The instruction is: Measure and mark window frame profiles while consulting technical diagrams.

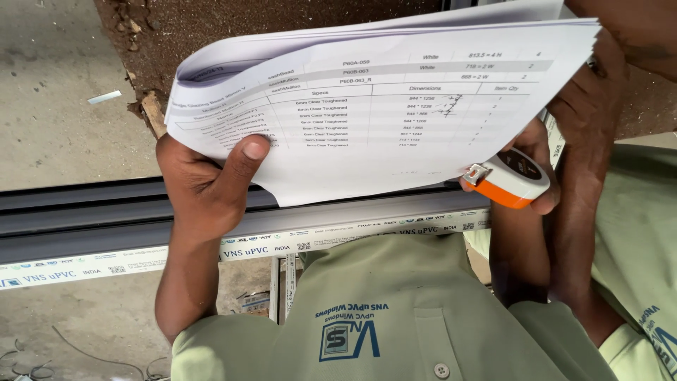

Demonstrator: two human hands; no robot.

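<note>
My left hand grips the lower left corner of a stack of white printed sheets, thumb pressed on the top page. The top sheet shows a table with a few pen marks. My right hand is under the stack's right side and holds a white and orange tape measure. Another person's hand holds the right edge of the sheets, with the forearm running down beside my right arm. My pale green shirt fills the bottom of the view.
Long grey and white window profiles lie across below the sheets, one with a printed protective film. A concrete floor is at the left, a patch of brown dirt at the top. The other person's green shirt is at the right.
</note>
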